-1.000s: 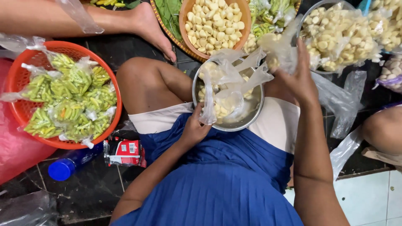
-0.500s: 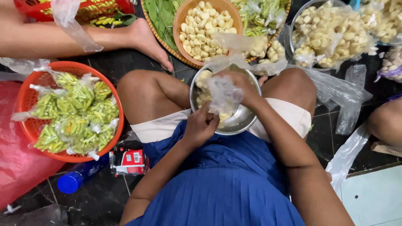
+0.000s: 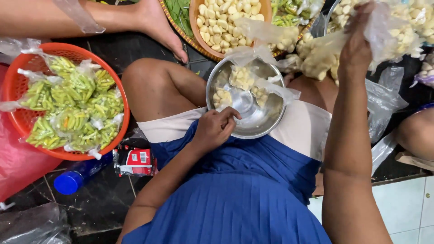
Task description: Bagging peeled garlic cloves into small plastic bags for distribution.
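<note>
Right hand (image 3: 357,45) has swung out of the steel bowl (image 3: 253,129) since half a second ago and is now up at the far right, closed around a clear bag of peeled garlic (image 3: 318,56). Left hand (image 3: 216,129) hasn't really budged: loosely curled, fingertips resting on the bowl's near rim, nothing in it that I can see.

Biggest to smallest: the red basket (image 3: 18,122) on the left is heaped with bagged green chillies (image 3: 72,108), the orange bowl (image 3: 196,22) at the far side is full of loose cloves, and the steel bowl on the lap holds a couple of small filled bags.

Looks like plenty is packed, plenty left loose. The raised bag's mouth is hidden behind the hand, so whether it's tied, no idea.
</note>
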